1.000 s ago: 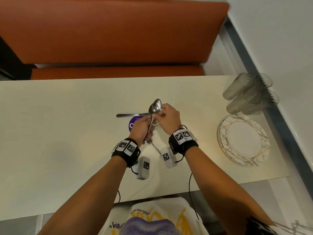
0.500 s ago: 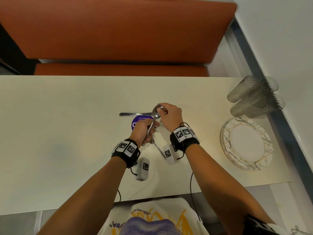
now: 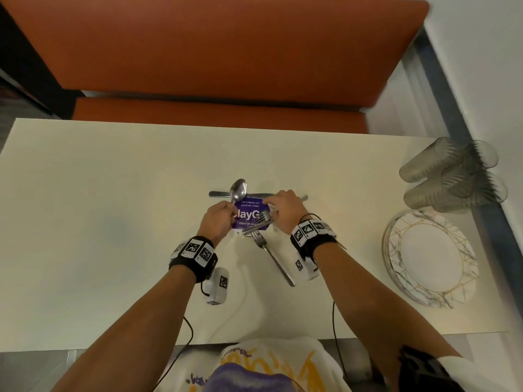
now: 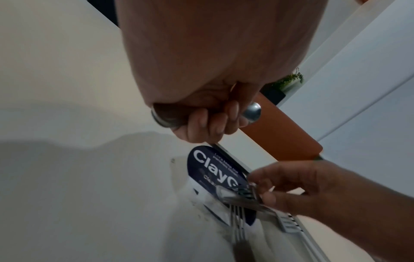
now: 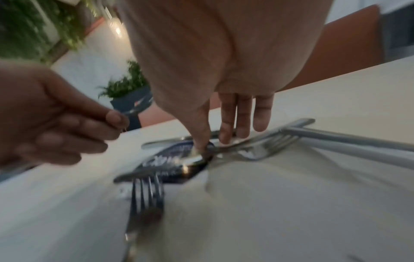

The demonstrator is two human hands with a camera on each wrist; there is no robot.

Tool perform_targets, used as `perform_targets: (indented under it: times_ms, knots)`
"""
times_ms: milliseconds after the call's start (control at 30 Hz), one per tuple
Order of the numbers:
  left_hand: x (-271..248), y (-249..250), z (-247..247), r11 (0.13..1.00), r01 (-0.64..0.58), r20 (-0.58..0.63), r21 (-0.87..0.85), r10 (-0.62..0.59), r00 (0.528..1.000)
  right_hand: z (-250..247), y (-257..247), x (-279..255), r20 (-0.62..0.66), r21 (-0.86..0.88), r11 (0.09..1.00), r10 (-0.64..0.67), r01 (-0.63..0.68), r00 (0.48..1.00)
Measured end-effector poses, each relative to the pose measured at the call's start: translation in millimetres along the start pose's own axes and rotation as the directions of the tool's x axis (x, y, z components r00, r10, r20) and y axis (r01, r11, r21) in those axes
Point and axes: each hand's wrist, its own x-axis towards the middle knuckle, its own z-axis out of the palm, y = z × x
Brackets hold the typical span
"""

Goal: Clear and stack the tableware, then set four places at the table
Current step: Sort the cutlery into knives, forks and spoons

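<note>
Blur smears the right wrist view. Purple sticker [image 3: 248, 215] at frame centre reads "Clay…", partly covered. Left hand [image 3: 216, 219] curls round a shiny spoon [image 3: 238, 189], bowl up. Right hand [image 3: 284, 208] pinches cutlery on the surface [image 3: 113, 222]; which piece, unclear. A fork [image 3: 273, 258] lies below; plates [image 3: 430, 258] and tumblers [image 3: 452, 176] at right.

steel spoon [image 3: 238, 190] upright; fork [image 3: 273, 257] flat
</note>
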Motion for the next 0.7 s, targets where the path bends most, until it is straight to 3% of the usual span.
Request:
perform_targets:
  times_ms: [167,333,400,467,533,633,700]
  knots:
    - [18,-10,-3,0.999,0.007,-0.025,0.047,-0.006,1.0,18,12,-10,-0.053,-0.041,0.999,-0.018,0.016,0.998]
    - [23,-11,5,0.988,-0.061,0.017,0.143,0.059,0.998,17,29,-26,0.091,-0.101,0.995,-0.006,0.015,0.996]
    - [25,-12,7,0.976,-0.086,0.047,0.203,0.078,0.996,14,33,-29,0.095,-0.102,0.995,0.005,0.005,0.995]
    - [27,-12,7,0.952,-0.109,0.093,0.287,0.086,0.992,11,33,-27,-0.022,0.028,0.999,0.042,-0.042,0.999]
    - [27,-9,8,0.915,-0.151,0.154,0.375,0.099,0.983,9,28,-19,-0.178,0.288,0.954,0.139,-0.084,0.974]
    - [29,-4,9,0.864,-0.203,0.222,0.461,0.109,0.969,2,11,-4,-0.146,0.606,0.78,0.304,-0.157,0.942]
    - [32,-2,8,0.859,-0.208,0.256,0.468,0.094,0.962,0,3,4,-0.146,0.631,0.763,0.293,-0.139,0.945]
